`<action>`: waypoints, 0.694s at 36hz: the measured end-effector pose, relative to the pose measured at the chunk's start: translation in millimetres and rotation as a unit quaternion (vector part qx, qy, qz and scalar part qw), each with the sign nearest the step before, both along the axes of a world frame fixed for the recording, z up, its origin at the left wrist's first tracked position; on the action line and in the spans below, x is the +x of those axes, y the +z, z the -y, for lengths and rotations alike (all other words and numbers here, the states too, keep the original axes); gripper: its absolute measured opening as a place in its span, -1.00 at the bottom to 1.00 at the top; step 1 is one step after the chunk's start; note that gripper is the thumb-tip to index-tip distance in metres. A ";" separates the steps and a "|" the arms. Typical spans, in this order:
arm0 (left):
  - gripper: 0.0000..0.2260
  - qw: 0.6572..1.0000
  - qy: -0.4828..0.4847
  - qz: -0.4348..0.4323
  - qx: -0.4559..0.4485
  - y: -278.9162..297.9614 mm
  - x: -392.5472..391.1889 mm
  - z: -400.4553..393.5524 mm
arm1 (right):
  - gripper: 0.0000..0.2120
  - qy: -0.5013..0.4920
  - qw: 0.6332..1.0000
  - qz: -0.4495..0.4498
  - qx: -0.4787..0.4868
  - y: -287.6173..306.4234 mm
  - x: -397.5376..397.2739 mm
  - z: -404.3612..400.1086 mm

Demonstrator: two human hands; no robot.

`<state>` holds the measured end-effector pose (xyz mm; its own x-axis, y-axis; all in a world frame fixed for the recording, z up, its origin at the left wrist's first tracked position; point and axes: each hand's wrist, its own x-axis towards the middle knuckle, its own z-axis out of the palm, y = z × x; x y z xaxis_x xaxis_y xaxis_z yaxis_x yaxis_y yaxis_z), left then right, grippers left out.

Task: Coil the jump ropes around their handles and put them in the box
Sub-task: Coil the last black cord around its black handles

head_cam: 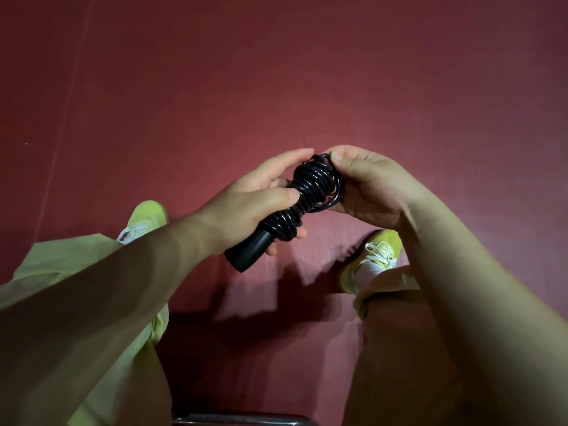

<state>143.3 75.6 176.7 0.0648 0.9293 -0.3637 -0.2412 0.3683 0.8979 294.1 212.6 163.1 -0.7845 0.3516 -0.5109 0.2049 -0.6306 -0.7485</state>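
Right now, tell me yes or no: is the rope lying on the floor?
No: the rope is coiled round its handle and held above the floor by the left hand and right hand.

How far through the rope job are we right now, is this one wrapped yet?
Nearly wrapped: the black jump rope lies in tight coils around its handles. In hand: the left hand grips the bundle, while the right hand pinches the last loop at the top end, apparently tucking it. Left: finishing that tuck and boxing it. No box is clearly in view, so I cannot tell how many ropes are already packed.
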 end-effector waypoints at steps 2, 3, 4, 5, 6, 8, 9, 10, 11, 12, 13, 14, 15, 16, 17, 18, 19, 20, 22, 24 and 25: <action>-0.52 1.000 0.004 0.024 -0.001 -0.6 -0.1 0.2 | -0.59 0.009 1.000 -0.024 -0.001 -2.3 1.2 -0.6; -0.52 0.999 0.005 0.038 -0.002 -1.1 -0.2 0.4 | -0.59 0.009 0.999 -0.035 -0.001 -3.3 1.3 -0.6; -0.52 0.998 0.005 0.055 -0.002 -1.6 -0.8 0.7 | -0.62 0.007 0.999 -0.043 -0.002 -3.0 1.3 -0.3; -0.50 0.997 0.005 0.072 0.000 -1.8 -1.2 1.0 | -0.68 0.004 0.999 -0.048 -0.004 -1.4 1.1 0.9; -0.48 0.996 0.003 0.089 0.002 -2.3 -1.7 1.1 | -0.76 -0.002 0.999 -0.050 -0.006 -0.9 1.0 2.1; -0.47 0.993 0.000 0.116 0.001 -1.4 -1.7 0.5 | -0.88 -0.010 0.999 -0.042 -0.006 -0.8 0.0 5.1; -0.48 0.992 0.002 0.126 -0.003 -0.5 -1.4 -0.3 | -0.89 -0.012 0.999 -0.031 -0.003 -1.5 -1.4 7.2; -0.50 0.991 0.005 0.136 -0.006 -0.3 -1.1 -1.3 | -0.88 -0.011 1.000 -0.027 -0.002 -2.6 -3.2 9.0; -0.50 0.990 0.010 0.143 -0.006 -0.3 -0.8 -2.1 | -0.82 -0.013 0.999 -0.031 0.000 -4.1 -5.3 10.3; -0.49 0.989 0.014 0.148 -0.003 -1.2 -0.7 -2.5 | -0.73 -0.017 0.999 -0.040 -0.001 -5.4 -6.6 10.8; -0.47 0.988 0.018 0.152 0.002 -2.0 -0.8 -2.4 | -0.67 -0.023 0.998 -0.052 -0.002 -6.3 -8.0 11.3; -0.46 0.988 0.022 0.154 0.006 -2.7 -0.7 -2.5 | -0.65 -0.031 0.997 -0.066 -0.005 -7.0 -8.2 11.4; -0.45 0.988 0.025 0.152 0.008 -2.7 -0.7 -2.4 | -0.66 -0.038 0.996 -0.081 -0.010 -6.7 -8.7 11.5; -0.45 0.988 0.026 0.150 0.009 -3.0 -1.1 -2.3 | -0.67 -0.046 0.995 -0.091 -0.017 -7.8 -8.7 11.7; -0.45 0.989 0.029 0.148 0.010 -3.3 -1.5 -2.0 | -0.69 -0.053 0.994 -0.095 -0.023 -8.0 -9.4 12.4; -0.45 0.988 0.032 0.148 0.010 -3.6 -1.5 -2.1 | -0.71 -0.062 0.993 -0.095 -0.025 -9.0 -9.4 13.2; -0.46 0.988 0.033 0.151 0.010 -3.7 -1.4 -1.8 | -0.73 -0.069 0.993 -0.095 -0.026 -10.5 -9.9 14.3; -0.46 0.987 0.032 0.157 0.011 -4.2 -1.7 -1.6 | -0.77 -0.073 0.993 -0.095 -0.023 -11.0 -10.8 15.4; -0.45 0.985 0.028 0.172 0.014 -4.3 -2.2 -0.5 | -0.79 -0.074 0.992 -0.101 -0.016 -9.9 -12.3 16.9; -0.46 0.983 0.026 0.180 0.020 -3.3 -2.6 -0.2 | -0.77 -0.074 0.991 -0.113 -0.012 -8.3 -12.8 17.4; -0.46 0.982 0.024 0.184 0.022 -2.7 -2.8 -0.4 | -0.75 -0.075 0.990 -0.118 -0.011 -7.3 -12.8 17.8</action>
